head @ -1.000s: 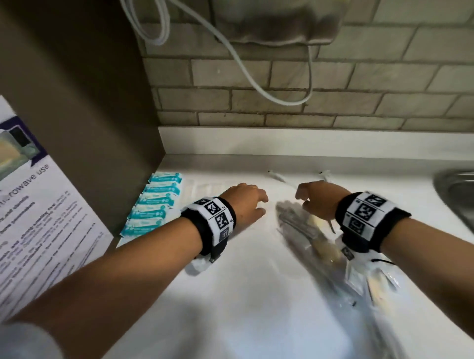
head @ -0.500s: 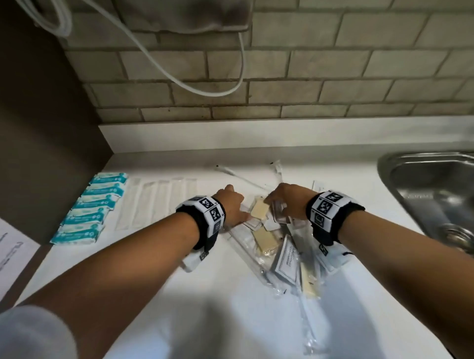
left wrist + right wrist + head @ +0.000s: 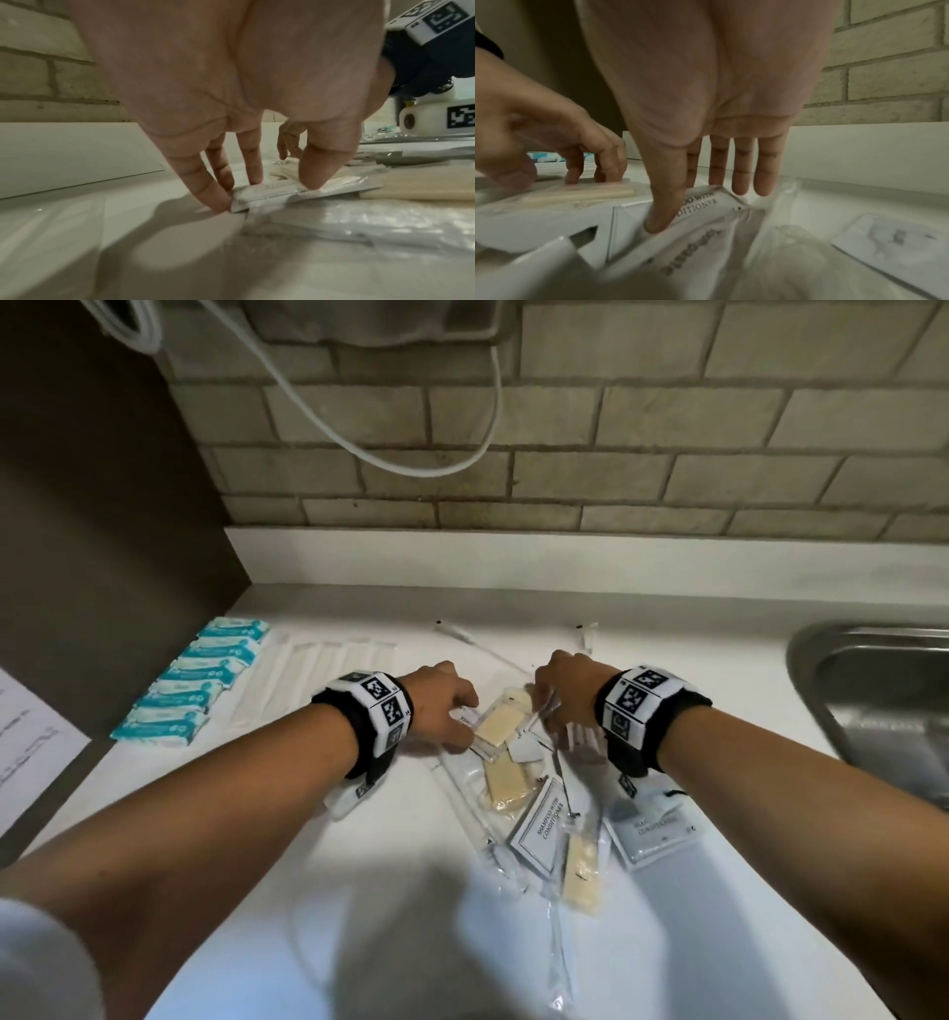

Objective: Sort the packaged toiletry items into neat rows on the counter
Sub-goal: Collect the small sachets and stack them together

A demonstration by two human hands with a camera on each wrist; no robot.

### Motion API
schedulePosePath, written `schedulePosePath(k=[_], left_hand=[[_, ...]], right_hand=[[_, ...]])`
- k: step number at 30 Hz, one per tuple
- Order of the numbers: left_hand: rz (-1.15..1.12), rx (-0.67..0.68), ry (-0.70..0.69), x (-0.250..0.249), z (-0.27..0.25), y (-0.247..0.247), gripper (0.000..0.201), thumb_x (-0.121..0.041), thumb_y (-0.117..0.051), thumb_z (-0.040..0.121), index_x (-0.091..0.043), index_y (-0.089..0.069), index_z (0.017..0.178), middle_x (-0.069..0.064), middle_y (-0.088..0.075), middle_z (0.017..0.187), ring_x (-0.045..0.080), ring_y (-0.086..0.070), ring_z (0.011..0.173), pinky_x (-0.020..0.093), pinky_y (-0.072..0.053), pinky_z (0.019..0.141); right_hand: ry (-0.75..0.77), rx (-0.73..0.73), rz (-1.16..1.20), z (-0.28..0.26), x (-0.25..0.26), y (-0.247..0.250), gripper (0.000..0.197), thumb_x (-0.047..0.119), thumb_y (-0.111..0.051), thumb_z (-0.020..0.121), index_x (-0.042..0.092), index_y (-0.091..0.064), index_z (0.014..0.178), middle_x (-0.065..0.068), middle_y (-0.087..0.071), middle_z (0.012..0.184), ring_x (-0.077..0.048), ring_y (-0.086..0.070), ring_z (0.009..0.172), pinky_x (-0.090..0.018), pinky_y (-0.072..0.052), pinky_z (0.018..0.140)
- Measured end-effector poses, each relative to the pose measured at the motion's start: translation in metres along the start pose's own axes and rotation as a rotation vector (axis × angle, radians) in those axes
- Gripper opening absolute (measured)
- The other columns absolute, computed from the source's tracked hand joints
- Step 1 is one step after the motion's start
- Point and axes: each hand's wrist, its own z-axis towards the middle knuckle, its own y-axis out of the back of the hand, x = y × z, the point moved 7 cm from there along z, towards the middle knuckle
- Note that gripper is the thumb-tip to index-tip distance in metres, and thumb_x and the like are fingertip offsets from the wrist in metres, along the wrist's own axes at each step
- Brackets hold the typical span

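A loose pile of toiletry packs lies mid-counter: shampoo sachets, pale yellow bars in clear wrap and a long clear-wrapped item. My left hand is at the pile's far left edge. In the left wrist view my left hand pinches a small white sachet between thumb and fingertips. My right hand is over the pile's far end. In the right wrist view my right hand has its thumb on a shampoo sachet, the index finger behind it and the other fingers straight.
A row of teal packs lines the counter's left side, with a row of long white packs beside it. Two thin wrapped items lie near the back wall. A steel sink is at right. A dark panel stands left.
Both hands have come in over the far end of the pile, and their fingers have settled onto sachets there. Since half a second ago they have hardly moved.
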Motion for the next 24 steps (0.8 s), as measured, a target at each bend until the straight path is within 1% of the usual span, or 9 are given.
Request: schedulePosePath(k=[3, 6, 8, 12, 14, 17, 18, 20, 24], left_hand=[[0.001, -0.011, 0.009, 0.0, 0.003, 0.001, 0.057, -0.04, -0.073, 0.077, -0.024, -0.054, 0.129, 0.0, -0.045, 0.119, 0.02, -0.053, 0.108, 0.037, -0.047, 0.095], [-0.011, 0.008, 0.004, -0.003, 0.008, 0.001, 0.05, -0.04, -0.074, 0.08, -0.021, -0.055, 0.122, 0.002, -0.044, 0.115, 0.02, -0.052, 0.098, 0.031, -0.045, 0.086], [-0.016, 0.011, -0.006, -0.004, 0.011, 0.001, 0.048, -0.039, -0.074, 0.08, -0.02, -0.054, 0.119, 0.002, -0.043, 0.113, 0.02, -0.051, 0.093, 0.029, -0.042, 0.08], [0.007, 0.037, -0.035, -0.004, 0.015, 0.002, 0.055, -0.04, -0.07, 0.083, -0.021, -0.049, 0.131, 0.0, -0.043, 0.116, 0.02, -0.052, 0.103, 0.03, -0.042, 0.09], [0.01, 0.034, -0.032, -0.005, 0.017, 0.004, 0.054, -0.039, -0.069, 0.084, -0.022, -0.05, 0.132, -0.001, -0.041, 0.113, 0.019, -0.05, 0.101, 0.028, -0.04, 0.088], [0.037, 0.015, -0.01, -0.006, 0.021, 0.003, 0.045, -0.04, -0.069, 0.084, -0.023, -0.055, 0.123, -0.001, -0.038, 0.105, 0.023, -0.046, 0.103, 0.031, -0.039, 0.084], [0.06, 0.017, -0.001, -0.006, 0.021, 0.003, 0.044, -0.042, -0.068, 0.084, -0.023, -0.055, 0.121, -0.001, -0.038, 0.104, 0.023, -0.044, 0.104, 0.033, -0.04, 0.084], [0.1, 0.027, 0.016, -0.007, 0.022, 0.003, 0.041, -0.044, -0.067, 0.083, -0.022, -0.056, 0.115, -0.001, -0.039, 0.104, 0.022, -0.041, 0.102, 0.034, -0.04, 0.084], [0.042, -0.028, 0.011, -0.009, 0.019, 0.01, 0.03, -0.037, -0.072, 0.075, -0.022, -0.055, 0.094, -0.002, -0.056, 0.091, 0.022, -0.052, 0.085, 0.032, -0.043, 0.07]], right_hand=[[0.014, -0.033, 0.075, 0.0, -0.007, 0.005, 0.034, 0.025, -0.074, 0.08, 0.017, -0.061, 0.11, -0.005, -0.053, 0.116, -0.024, -0.057, 0.107, -0.04, -0.052, 0.092], [0.03, -0.057, 0.159, 0.001, -0.012, 0.012, 0.019, 0.023, -0.074, 0.081, 0.022, -0.062, 0.095, -0.003, -0.064, 0.111, -0.023, -0.06, 0.103, -0.041, -0.053, 0.09], [0.041, -0.086, 0.176, 0.0, -0.014, 0.02, 0.014, 0.023, -0.072, 0.083, 0.025, -0.058, 0.087, 0.0, -0.068, 0.106, -0.022, -0.061, 0.097, -0.037, -0.052, 0.086], [0.091, -0.191, 0.179, -0.004, -0.008, 0.039, 0.003, 0.021, -0.06, 0.09, 0.022, -0.06, 0.093, 0.003, -0.065, 0.093, -0.02, -0.057, 0.084, -0.028, -0.041, 0.077], [0.128, -0.209, 0.193, -0.008, -0.001, 0.046, 0.007, 0.016, -0.054, 0.092, 0.021, -0.058, 0.096, 0.007, -0.06, 0.084, -0.02, -0.054, 0.082, -0.027, -0.038, 0.075], [0.174, -0.137, 0.259, -0.018, 0.007, 0.046, 0.015, 0.012, -0.05, 0.094, 0.015, -0.058, 0.107, 0.012, -0.049, 0.073, -0.018, -0.049, 0.08, -0.023, -0.036, 0.064], [0.187, -0.116, 0.268, -0.022, 0.01, 0.046, 0.018, 0.012, -0.049, 0.095, 0.014, -0.058, 0.11, 0.011, -0.05, 0.076, -0.017, -0.049, 0.081, -0.022, -0.035, 0.061], [0.208, -0.089, 0.268, -0.029, 0.014, 0.045, 0.021, 0.011, -0.047, 0.095, 0.013, -0.059, 0.111, 0.005, -0.055, 0.087, -0.016, -0.049, 0.085, -0.023, -0.035, 0.065], [0.215, -0.022, 0.288, -0.045, 0.02, 0.039, 0.012, 0.01, -0.051, 0.089, 0.015, -0.058, 0.097, 0.008, -0.052, 0.08, -0.018, -0.048, 0.084, -0.026, -0.037, 0.065]])
